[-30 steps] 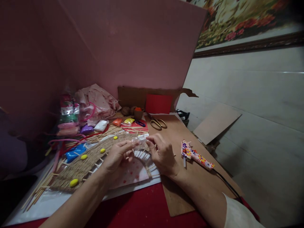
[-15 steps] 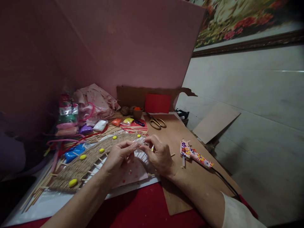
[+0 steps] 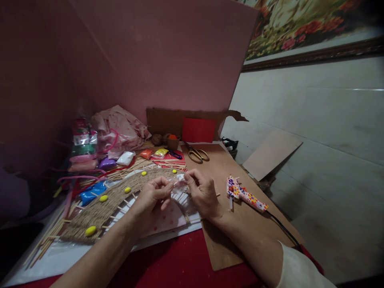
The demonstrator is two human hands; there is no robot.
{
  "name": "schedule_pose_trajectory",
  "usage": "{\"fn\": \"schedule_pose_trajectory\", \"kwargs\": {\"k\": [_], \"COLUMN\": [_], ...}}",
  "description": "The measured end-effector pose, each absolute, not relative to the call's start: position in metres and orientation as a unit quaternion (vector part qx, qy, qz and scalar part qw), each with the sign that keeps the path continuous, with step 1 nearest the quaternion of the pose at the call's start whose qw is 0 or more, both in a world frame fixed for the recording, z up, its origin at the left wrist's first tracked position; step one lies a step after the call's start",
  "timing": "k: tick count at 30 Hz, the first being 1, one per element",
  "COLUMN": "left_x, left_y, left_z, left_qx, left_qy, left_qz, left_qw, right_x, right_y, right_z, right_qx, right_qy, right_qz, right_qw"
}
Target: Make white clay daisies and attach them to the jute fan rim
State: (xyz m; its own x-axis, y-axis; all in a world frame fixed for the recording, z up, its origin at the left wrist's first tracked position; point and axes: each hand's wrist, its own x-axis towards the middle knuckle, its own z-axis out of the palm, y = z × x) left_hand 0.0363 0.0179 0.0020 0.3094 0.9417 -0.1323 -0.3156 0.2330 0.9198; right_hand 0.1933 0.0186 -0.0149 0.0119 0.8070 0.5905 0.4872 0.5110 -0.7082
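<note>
Between my two hands is a small clear plastic bag (image 3: pixel 179 183) with something whitish in or behind it. Thumb and forefinger of my left hand (image 3: pixel 154 196) are pinched at its left side. My right hand (image 3: pixel 202 194) pinches the other side, its remaining fingers curled. Below them lies a fan-shaped piece with a band of wound brown twine (image 3: pixel 111 208), thin wooden sticks and a pale pink spotted centre (image 3: pixel 168 220). Several yellow ovals, one a yellow oval (image 3: pixel 90 231) near the left end, sit on the twine. My hands cover part of the fan's right side.
A flowered glue gun (image 3: pixel 246 194) with a black cord lies on the brown board (image 3: pixel 222 244) at right. Scissors (image 3: pixel 196 154) rest farther back. Bagged clay, including a blue packet (image 3: pixel 93 193), loose sticks (image 3: pixel 45 244) and pink spotted cloth (image 3: pixel 121 128) crowd the left and back.
My hands have drawn slightly apart, so the plastic bag is stretched out and shows more between them. The fan and the things around it stay in place.
</note>
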Motion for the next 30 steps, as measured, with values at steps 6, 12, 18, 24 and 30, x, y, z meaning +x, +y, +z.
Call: {"fn": "schedule_pose_trajectory", "kwargs": {"k": [6,12,18,24,30], "left_x": [0.0377,0.0398,0.039,0.0383,0.0379], "left_y": [0.0177,0.0214,0.0198,0.0177,0.0166], "left_z": [0.0013,-0.0023,0.0009,0.0017,0.0055], "left_qx": [0.445,0.47,0.457,0.477,0.434], "left_qy": [0.371,0.372,0.377,0.381,0.419], "left_qz": [0.457,0.46,0.45,0.455,0.452], "left_qw": [0.675,0.655,0.668,0.648,0.657], "right_x": [0.194,0.1898,0.193,0.192,0.1922], "right_y": [0.0182,0.0204,0.0251,0.0179,0.0214], "right_z": [-0.0146,-0.0175,-0.0171,-0.0133,-0.0152], "right_qx": [-0.467,-0.461,-0.469,-0.451,-0.477], "right_qy": [-0.703,-0.66,-0.612,-0.683,-0.66], "right_qz": [0.15,0.23,0.304,0.213,0.206], "right_qw": [0.514,0.546,0.56,0.534,0.544]}}
